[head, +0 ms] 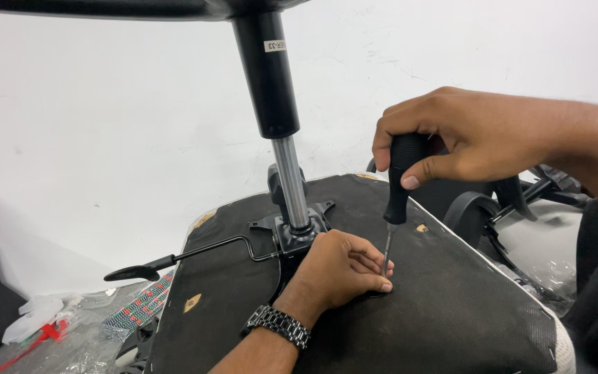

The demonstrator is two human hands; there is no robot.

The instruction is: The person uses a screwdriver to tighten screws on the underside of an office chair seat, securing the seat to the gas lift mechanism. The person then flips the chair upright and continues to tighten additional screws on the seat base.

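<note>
Screwdriver (397, 187), clenched in right hand (472, 135) at two o'clock, stands tip-down on upturned chair seat (444, 305) where left hand (337, 270) pinches its shaft, mechanism plate (299, 232) seated, fastening seemingly unfinished.

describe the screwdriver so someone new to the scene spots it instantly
Start at the upturned black seat underside with the gas cylinder rising from its plate. Right of that, the right hand grips the screwdriver, its tip steadied by the left hand. It alone has a thick black handle and thin shaft.
</note>
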